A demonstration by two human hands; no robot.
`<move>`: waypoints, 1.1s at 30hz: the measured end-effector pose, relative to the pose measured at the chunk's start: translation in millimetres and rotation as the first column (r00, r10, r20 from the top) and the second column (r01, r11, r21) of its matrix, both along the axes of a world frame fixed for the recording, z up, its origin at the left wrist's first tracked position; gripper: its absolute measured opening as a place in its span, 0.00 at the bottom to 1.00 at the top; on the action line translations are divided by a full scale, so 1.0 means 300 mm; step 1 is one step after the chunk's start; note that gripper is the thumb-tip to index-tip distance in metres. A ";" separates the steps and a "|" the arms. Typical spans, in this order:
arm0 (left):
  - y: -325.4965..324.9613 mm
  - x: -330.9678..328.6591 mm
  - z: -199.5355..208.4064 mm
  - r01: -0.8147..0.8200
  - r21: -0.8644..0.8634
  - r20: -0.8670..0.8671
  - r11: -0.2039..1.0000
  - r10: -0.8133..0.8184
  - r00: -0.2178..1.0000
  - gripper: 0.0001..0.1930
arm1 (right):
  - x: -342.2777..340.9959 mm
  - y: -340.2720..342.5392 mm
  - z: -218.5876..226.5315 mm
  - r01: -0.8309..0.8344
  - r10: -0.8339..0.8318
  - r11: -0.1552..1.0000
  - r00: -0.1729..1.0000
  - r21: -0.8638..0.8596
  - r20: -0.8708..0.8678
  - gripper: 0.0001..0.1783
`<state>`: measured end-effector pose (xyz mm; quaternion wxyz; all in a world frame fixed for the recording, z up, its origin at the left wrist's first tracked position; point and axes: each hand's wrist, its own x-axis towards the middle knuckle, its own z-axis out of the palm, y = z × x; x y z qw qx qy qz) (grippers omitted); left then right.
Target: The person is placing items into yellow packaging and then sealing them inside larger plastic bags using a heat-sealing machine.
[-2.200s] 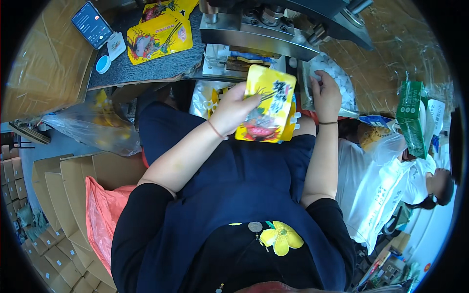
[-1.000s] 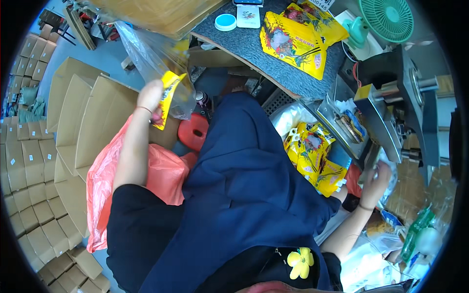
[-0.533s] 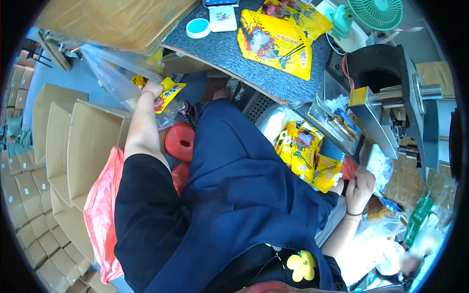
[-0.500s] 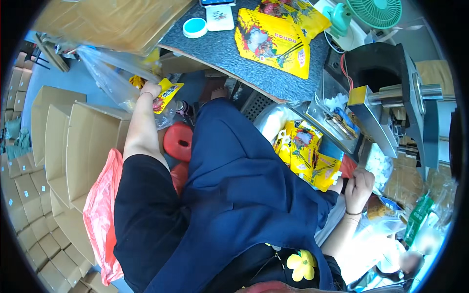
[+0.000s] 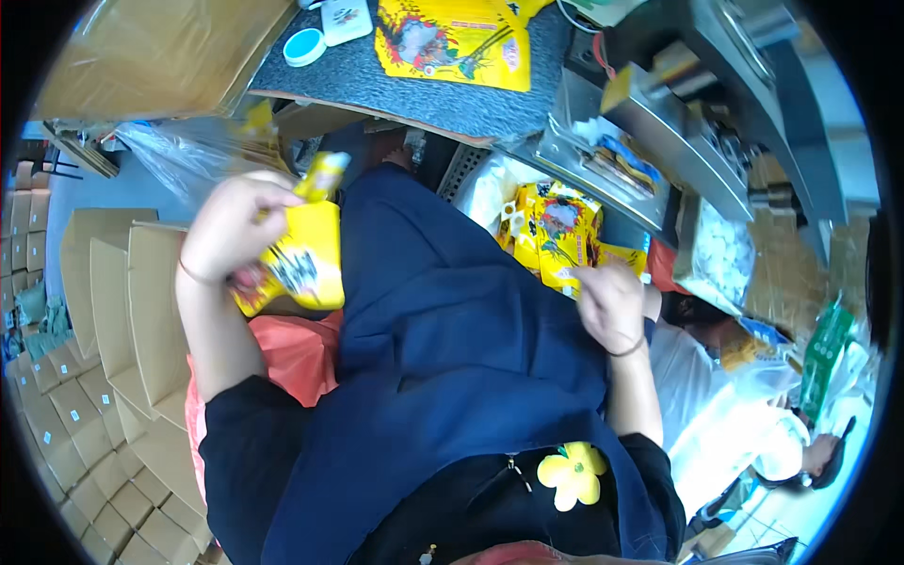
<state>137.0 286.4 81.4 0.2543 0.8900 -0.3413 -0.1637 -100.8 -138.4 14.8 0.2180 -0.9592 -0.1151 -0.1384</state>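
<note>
My left hand [image 5: 235, 221], raised beside my left thigh, grips the upper edge of a yellow printed pouch [image 5: 315, 247] that hangs tilted below the fingers. Over the right side of my lap, my right hand [image 5: 614, 306] is closed with its fingers curled together; whatever they hold, if anything, is too small to make out. Just beyond it lies a pile of similar yellow pouches [image 5: 557, 221], some with white spouts. More yellow pouches [image 5: 461, 42] lie flat on the blue-grey table.
A metal machine [image 5: 692, 141] stands at the table's right, above a container of small white pieces [image 5: 720, 254]. Open cardboard boxes [image 5: 160, 301] stand at my left, near a red plastic bag [image 5: 292, 353]. A round turquoise-topped tin [image 5: 304, 47] sits on the table. Another person [image 5: 786, 447] is at the lower right.
My left hand has brought the yellow pouch back from beside the clear plastic bag toward my lap. My right hand has moved left, from near the white pieces to the pouch pile.
</note>
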 end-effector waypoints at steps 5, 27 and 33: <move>-0.403 -0.216 0.006 0.291 -0.356 0.012 0.888 -0.307 0.952 0.11 | 0.019 0.090 0.022 0.059 0.220 0.674 0.936 0.736 -0.276 0.36; -1.055 -0.555 -0.177 0.461 -0.422 0.414 0.781 -0.286 0.864 0.14 | -0.358 -0.272 -0.265 0.416 0.195 0.388 0.835 0.822 -0.514 0.16; -0.891 -0.239 -0.138 0.074 -0.328 0.685 0.942 0.182 0.705 0.26 | -0.640 -0.857 -0.340 0.739 -0.369 -0.095 0.597 0.667 -0.713 0.11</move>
